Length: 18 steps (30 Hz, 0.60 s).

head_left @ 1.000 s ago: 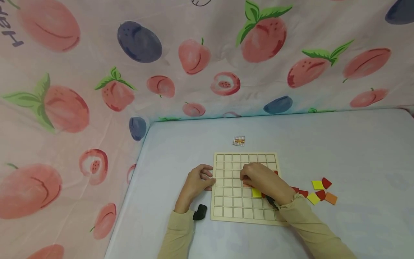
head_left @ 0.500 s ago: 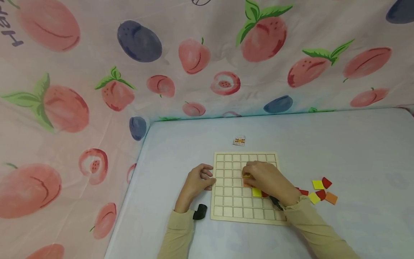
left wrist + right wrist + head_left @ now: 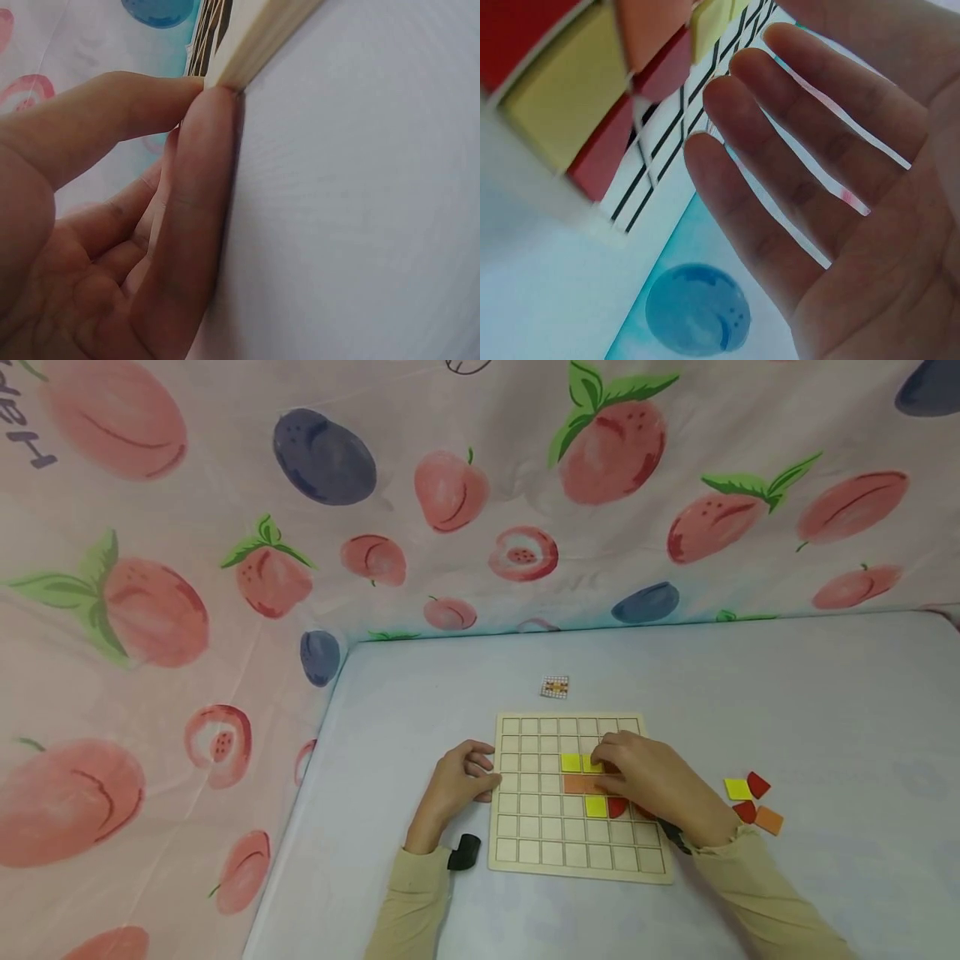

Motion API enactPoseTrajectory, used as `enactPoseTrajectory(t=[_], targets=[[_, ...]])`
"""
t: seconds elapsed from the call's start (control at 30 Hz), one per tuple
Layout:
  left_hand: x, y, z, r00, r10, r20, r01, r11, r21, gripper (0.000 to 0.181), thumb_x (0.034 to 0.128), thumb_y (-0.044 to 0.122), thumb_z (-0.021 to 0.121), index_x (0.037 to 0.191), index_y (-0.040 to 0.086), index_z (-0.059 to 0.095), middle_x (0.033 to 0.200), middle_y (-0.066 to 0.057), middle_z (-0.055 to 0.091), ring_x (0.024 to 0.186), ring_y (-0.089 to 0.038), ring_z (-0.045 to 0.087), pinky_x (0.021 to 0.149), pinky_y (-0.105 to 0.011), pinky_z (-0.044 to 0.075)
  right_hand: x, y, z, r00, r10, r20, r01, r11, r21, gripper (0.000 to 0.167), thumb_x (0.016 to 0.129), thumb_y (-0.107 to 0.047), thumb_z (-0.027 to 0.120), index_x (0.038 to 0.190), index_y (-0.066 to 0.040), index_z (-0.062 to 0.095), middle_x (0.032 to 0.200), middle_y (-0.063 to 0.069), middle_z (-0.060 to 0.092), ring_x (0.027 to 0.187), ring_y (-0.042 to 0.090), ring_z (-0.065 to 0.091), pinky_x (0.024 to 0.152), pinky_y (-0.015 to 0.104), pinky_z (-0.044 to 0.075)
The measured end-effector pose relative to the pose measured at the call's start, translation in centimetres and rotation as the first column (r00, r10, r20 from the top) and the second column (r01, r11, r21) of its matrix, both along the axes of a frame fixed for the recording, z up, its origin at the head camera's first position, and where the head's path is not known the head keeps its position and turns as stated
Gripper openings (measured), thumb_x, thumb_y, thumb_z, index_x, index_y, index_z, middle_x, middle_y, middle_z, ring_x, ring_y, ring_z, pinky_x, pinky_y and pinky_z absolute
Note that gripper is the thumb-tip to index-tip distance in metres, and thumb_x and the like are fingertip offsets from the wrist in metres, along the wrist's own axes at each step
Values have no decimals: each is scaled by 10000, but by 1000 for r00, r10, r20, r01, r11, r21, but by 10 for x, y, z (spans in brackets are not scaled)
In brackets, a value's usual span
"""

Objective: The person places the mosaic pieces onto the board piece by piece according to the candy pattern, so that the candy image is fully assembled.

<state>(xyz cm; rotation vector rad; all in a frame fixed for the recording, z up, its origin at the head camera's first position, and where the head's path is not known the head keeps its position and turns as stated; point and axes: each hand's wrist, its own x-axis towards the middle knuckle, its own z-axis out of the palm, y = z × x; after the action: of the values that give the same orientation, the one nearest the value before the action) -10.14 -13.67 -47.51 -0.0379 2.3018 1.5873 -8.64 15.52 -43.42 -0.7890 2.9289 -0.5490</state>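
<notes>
The wooden grid board (image 3: pixel 528 827) lies flat, with coloured tiles in some squares. My left hand (image 3: pixel 455 783) pinches its left edge; in the left wrist view the thumb (image 3: pixel 142 101) and forefinger (image 3: pixel 199 172) meet on the wood. Over the tiled squares right of centre is my right hand (image 3: pixel 648 772). Its fingers (image 3: pixel 776 176) look straight and spread in the right wrist view, with nothing seen between them. A yellow tile (image 3: pixel 571 763) lies above an orange tile (image 3: pixel 576 784). Lower down, another yellow tile (image 3: pixel 596 807) adjoins a red tile (image 3: pixel 617 807). The hand hides some squares.
A small pattern card (image 3: pixel 555 687) lies beyond the board. Right of the right arm are a loose yellow tile (image 3: pixel 737 789), a red tile (image 3: pixel 758 785) and an orange tile (image 3: pixel 768 820). The fruit-printed curtain (image 3: pixel 450 568) borders the table (image 3: pixel 405 693) behind and left.
My right hand has moved right across the board, uncovering yellow and orange tiles. Its forearm now hides some loose tiles on the right. The left hand stays at the edge.
</notes>
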Motion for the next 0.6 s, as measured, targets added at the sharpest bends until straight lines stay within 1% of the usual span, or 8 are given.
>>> enactPoseTrajectory(t=[0.13,0.3,0.43,0.6], targets=[[1,0,0,1000,-9,-6,9,1000,-3,414,846,-7,735,1238,10,601,989,-126,605,760,-153,637,612,-296,635,3,10,1,1000,-9,-13,9,1000,9,217,792,-220,846,934,-110,724,907,-11,655,775,133,547,682,305,568],[1,0,0,1000,-15,-16,15,1000,0,413,845,-3,737,1235,8,602,986,-124,607,756,-151,639,614,-303,636,8,23,4,998,-39,-39,39,999,14,241,775,-205,857,956,-98,739,940,3,673,820,151,586,687,327,583],[1,0,1,1000,-15,-22,15,1000,6,416,845,1,741,1237,0,601,998,-143,610,751,-147,637,618,-310,637,10,33,4,996,-66,-58,67,997,31,224,763,-182,865,939,-109,745,946,2,680,838,158,591,693,338,586],[0,0,1,1000,-12,-21,12,1000,5,437,852,-2,739,1263,-13,590,1027,-174,613,747,-133,625,632,-335,641,10,43,4,996,-79,-40,81,995,59,175,792,-151,829,945,-104,760,962,7,679,886,187,597,713,363,592]])
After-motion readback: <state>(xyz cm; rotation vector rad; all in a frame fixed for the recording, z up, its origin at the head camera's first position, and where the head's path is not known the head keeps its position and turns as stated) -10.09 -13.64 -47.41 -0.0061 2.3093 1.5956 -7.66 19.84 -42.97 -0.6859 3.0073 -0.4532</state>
